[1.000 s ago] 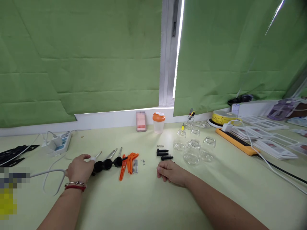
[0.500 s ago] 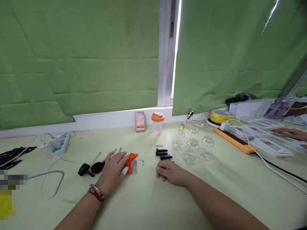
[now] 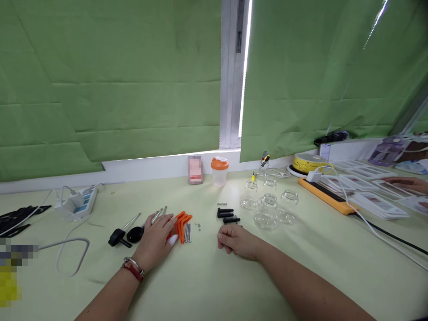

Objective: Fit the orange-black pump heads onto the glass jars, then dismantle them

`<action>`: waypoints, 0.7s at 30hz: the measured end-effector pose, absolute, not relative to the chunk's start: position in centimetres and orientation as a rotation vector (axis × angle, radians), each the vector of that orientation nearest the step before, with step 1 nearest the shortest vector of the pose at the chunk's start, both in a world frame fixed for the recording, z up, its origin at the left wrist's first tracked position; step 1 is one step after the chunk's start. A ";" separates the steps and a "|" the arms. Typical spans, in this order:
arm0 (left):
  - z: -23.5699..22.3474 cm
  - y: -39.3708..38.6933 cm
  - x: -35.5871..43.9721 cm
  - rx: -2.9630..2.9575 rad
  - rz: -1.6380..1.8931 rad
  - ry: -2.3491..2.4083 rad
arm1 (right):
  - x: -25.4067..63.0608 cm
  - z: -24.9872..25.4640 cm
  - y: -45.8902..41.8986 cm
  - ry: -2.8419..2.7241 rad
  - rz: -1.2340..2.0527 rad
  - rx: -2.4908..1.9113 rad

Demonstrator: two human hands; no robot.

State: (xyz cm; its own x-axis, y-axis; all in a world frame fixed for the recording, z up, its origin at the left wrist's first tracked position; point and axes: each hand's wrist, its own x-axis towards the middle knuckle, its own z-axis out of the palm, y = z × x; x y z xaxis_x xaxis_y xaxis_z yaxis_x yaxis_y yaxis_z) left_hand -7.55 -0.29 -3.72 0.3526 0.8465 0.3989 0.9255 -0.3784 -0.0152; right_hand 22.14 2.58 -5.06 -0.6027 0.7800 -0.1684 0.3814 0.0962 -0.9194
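My left hand (image 3: 158,236) lies palm down with fingers stretched forward, resting over black round pieces with metal rods and touching the orange plastic pieces (image 3: 182,225). What is under its palm is hidden. Two black round pieces (image 3: 117,237) with rods show to its left. Short metal rods (image 3: 187,233) and tiny metal bits (image 3: 198,226) lie to its right. My right hand (image 3: 236,240) rests on the table with its fingers curled in, and nothing shows in them. Just beyond it lie black cylindrical pieces (image 3: 225,214) and a spring (image 3: 222,204).
Several clear glass jars (image 3: 266,214) stand right of centre. Behind are a cup with an orange lid (image 3: 220,171) and small screwdrivers (image 3: 265,159). An orange power strip (image 3: 327,196) and cables lie right, a white power strip (image 3: 87,201) left. Another person's hand (image 3: 406,183) touches white frames.
My left hand has shifted very slightly left, showing a little more of the orange pieces. My right hand has stayed still. The other person's hand at the far right moved slightly.
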 end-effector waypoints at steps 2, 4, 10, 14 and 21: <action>-3.8 -0.2 -7.6 -2.373 -0.488 -1.600 | 22.1 -5.0 2.6 -2.013 1.514 -1.150; -3.8 -0.2 -7.7 -2.369 -0.491 -1.605 | 22.1 -5.0 2.5 -2.008 1.511 -1.147; -3.8 -0.2 -7.7 -2.358 -0.499 -1.618 | 22.4 -4.9 3.0 -1.926 1.542 -1.124; -3.8 -0.2 -7.7 -2.348 -0.513 -1.622 | 23.4 -4.6 4.5 -1.814 1.185 -1.217; -3.6 -0.6 -6.9 -2.364 -0.573 -1.512 | 25.7 -4.7 6.4 -1.902 0.874 -1.506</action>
